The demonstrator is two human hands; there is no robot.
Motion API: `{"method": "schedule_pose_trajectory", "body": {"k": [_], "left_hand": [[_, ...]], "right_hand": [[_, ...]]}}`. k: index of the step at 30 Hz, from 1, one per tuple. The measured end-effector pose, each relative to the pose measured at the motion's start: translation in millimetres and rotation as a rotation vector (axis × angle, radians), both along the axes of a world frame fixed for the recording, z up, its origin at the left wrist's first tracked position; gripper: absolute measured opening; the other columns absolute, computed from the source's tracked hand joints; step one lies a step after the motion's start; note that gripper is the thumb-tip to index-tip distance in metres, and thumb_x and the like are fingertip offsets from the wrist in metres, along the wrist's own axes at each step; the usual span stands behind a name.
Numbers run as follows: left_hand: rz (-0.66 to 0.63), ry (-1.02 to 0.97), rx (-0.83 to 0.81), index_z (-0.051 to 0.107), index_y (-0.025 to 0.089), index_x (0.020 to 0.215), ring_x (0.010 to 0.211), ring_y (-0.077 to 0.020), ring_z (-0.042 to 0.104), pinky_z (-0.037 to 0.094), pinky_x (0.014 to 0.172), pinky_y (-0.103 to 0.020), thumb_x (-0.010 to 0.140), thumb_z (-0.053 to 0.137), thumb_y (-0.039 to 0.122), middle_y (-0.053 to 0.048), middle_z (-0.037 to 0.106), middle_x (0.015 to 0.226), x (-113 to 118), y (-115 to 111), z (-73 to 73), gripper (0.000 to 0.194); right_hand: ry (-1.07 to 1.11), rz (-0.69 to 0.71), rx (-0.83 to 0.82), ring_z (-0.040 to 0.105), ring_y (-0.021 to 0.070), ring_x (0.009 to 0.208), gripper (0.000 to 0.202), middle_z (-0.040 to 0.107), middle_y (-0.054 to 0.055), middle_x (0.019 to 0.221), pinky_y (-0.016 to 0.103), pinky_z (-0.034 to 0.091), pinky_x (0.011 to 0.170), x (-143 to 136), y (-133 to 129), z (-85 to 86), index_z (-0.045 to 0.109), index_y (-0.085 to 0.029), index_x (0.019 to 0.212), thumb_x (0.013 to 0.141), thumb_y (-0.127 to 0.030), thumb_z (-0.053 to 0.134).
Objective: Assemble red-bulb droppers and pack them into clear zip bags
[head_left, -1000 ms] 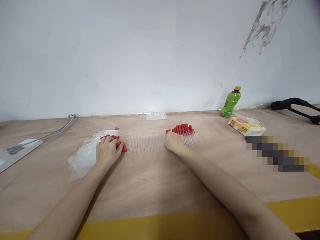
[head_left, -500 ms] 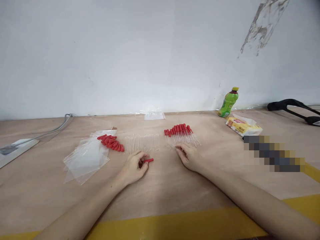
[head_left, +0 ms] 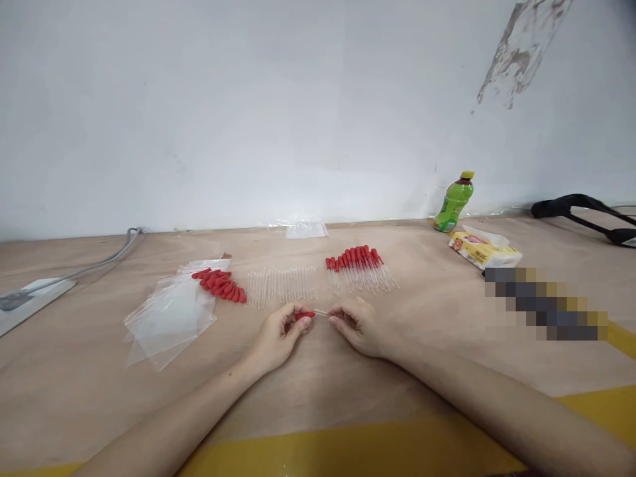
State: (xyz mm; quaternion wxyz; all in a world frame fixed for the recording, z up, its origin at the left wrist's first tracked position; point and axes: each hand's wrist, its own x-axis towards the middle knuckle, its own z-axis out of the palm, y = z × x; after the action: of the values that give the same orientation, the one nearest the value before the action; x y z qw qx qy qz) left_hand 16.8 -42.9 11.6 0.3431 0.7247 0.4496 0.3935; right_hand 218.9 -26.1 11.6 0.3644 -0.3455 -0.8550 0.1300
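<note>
Head view: our red bulb [head_left: 304, 316] and clear tube [head_left: 322, 313] meet approx. end to end, mid-tabletop [head_left: 298, 397].
L hand [head_left: 279, 336] has its fingers clamped on the bulb; R hand [head_left: 365, 328] has its fingers pinched on the tube. Can't tell if the tube's end is inside the bulb's mouth or just at it. We'd keep both in line & grip the tube close to the join, b/c a thin stem prob. flexes if pushed askew; light push w/ a small twist should do. Far side, L to R: loose bulbs [head_left: 220, 286] partly over plastic bags [head_left: 169, 321], a row of bare tubes [head_left: 281, 283], then red-topped tubes [head_left: 360, 265] fanned out.
</note>
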Motion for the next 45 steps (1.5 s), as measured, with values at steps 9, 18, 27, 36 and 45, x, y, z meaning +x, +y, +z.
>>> {"method": "schedule_pose_trajectory", "body": {"k": [9,18,27,36,45], "left_hand": [[-0.025,-0.109,-0.102,0.055,0.013,0.085,0.057,-0.0106,0.054,0.046,0.055,-0.023,0.080,0.052,0.036,-0.001,0.058,0.064,0.7,2.4,-4.7,0.024],[-0.091,-0.040,-0.132,0.058,0.013,0.080,0.053,-0.0089,0.051,0.043,0.052,-0.021,0.080,0.051,0.033,0.000,0.056,0.059,2.6,-4.9,3.3,0.021],[-0.087,-0.045,-0.167,0.059,0.013,0.082,0.052,-0.0089,0.051,0.042,0.051,-0.021,0.079,0.052,0.033,0.000,0.056,0.059,0.0,-2.3,-0.6,0.021],[0.008,0.137,0.039,0.064,0.017,0.086,0.062,-0.0120,0.056,0.045,0.057,-0.022,0.076,0.056,0.032,-0.002,0.065,0.072,-2.0,-1.9,2.1,0.020],[-0.021,0.183,-0.002,0.064,0.015,0.088,0.057,-0.0103,0.053,0.042,0.053,-0.020,0.078,0.053,0.034,-0.001,0.063,0.069,-3.1,-3.6,2.5,0.024]], "right_hand": [[-0.028,0.050,0.024,0.048,0.0094,0.054,0.018,0.059,-0.003,0.060,0.028,0.034,0.069,-0.4,3.8,-7.5,0.060,-0.019,0.079,0.083,-0.029,0.046],[-0.114,0.160,0.031,0.053,0.0107,0.061,0.017,0.065,-0.001,0.073,0.029,0.031,0.073,7.2,14.6,1.4,0.063,-0.023,0.090,0.083,-0.028,0.048],[-0.161,0.147,0.231,0.049,0.0102,0.058,0.018,0.063,0.001,0.070,0.029,0.028,0.066,7.0,13.2,-0.6,0.063,-0.021,0.089,0.084,-0.024,0.046],[-0.024,0.156,0.156,0.052,0.0111,0.062,0.017,0.061,0.002,0.071,0.025,0.037,0.060,5.3,8.7,0.7,0.063,-0.019,0.087,0.082,-0.024,0.047],[-0.024,0.153,0.117,0.049,0.0119,0.060,0.013,0.059,0.002,0.066,0.025,0.039,0.061,9.4,8.9,0.0,0.058,-0.017,0.078,0.082,-0.021,0.046]]}}
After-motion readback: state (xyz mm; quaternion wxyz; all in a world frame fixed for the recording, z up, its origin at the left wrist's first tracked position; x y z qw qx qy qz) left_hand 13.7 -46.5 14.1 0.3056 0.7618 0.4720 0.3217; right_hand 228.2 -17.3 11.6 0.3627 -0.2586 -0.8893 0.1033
